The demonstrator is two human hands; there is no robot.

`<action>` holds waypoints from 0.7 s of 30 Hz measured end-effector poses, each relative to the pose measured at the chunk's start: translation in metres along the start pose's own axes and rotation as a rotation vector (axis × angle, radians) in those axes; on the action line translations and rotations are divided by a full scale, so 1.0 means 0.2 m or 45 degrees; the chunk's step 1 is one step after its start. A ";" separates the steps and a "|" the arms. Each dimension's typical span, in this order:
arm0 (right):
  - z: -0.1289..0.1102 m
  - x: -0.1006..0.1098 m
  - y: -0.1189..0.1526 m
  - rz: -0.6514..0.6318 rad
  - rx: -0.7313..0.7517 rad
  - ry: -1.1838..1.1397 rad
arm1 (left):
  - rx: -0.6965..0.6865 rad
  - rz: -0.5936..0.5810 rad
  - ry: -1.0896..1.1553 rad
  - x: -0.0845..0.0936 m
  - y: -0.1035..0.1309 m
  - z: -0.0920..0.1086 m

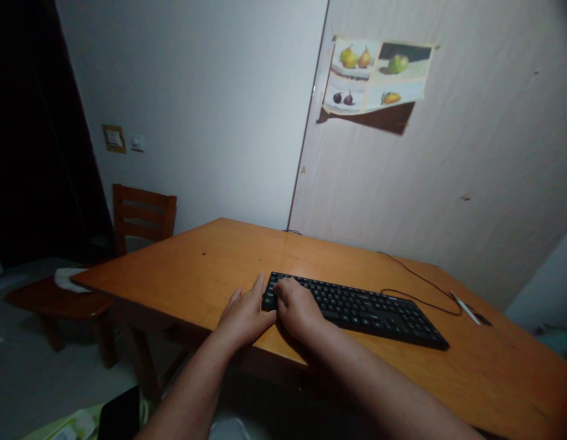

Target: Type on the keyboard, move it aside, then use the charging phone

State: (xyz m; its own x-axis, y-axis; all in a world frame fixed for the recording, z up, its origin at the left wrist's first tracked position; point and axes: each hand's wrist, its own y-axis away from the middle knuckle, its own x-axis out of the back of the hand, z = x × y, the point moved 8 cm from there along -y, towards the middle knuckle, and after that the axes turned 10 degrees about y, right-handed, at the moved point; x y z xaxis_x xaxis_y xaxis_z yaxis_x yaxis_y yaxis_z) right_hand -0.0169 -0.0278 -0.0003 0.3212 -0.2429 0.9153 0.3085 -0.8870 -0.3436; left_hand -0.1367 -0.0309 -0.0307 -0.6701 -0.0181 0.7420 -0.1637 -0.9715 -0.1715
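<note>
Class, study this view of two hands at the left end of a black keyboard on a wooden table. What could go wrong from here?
1. The black plastic keyboard lies near the front edge of the orange-brown wooden table; a push from the left hand or right hand might slide it off.
2. Its thin black cable loops loosely beside a white pen; shifting the keyboard could drag or snag them.

1. A wooden chair (143,215) stood behind the far left end of the desk (210,256).
2. A fruit poster (377,76) hung on the wall, its lower edge curling away.
3. A white pen (464,307) lay near the desk's right edge.
4. A white cloth (70,280) rested on a low bench (54,300) at the left.
5. A light switch (137,143) sat on the white wall beside a yellowish plate (113,139).
</note>
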 end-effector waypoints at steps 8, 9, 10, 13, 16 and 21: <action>-0.10 0.00 0.04 -0.056 0.169 0.086 | -0.043 0.010 -0.010 0.00 -0.01 -0.02; -0.06 0.02 0.07 -0.039 0.160 0.101 | -0.058 0.009 -0.011 0.00 -0.01 -0.02; -0.01 0.04 0.10 -0.019 0.144 0.108 | -0.077 0.005 -0.012 0.01 -0.01 -0.01; 0.16 0.11 0.21 0.030 0.066 0.109 | -0.129 -0.013 0.002 0.02 -0.01 0.02; 0.36 0.18 0.33 0.068 -0.047 0.140 | -0.135 -0.028 0.032 0.03 -0.01 0.03; 0.69 0.29 0.52 0.139 -0.216 0.221 | -0.118 -0.036 0.044 0.03 -0.04 -0.01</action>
State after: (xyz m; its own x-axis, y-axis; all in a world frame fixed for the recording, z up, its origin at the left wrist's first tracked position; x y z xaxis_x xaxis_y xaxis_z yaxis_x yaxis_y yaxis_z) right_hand 0.1574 -0.0793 -0.0110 0.1812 -0.3914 0.9022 0.1212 -0.9015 -0.4154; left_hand -0.1405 -0.0235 -0.0259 -0.6888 0.0184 0.7248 -0.2478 -0.9454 -0.2115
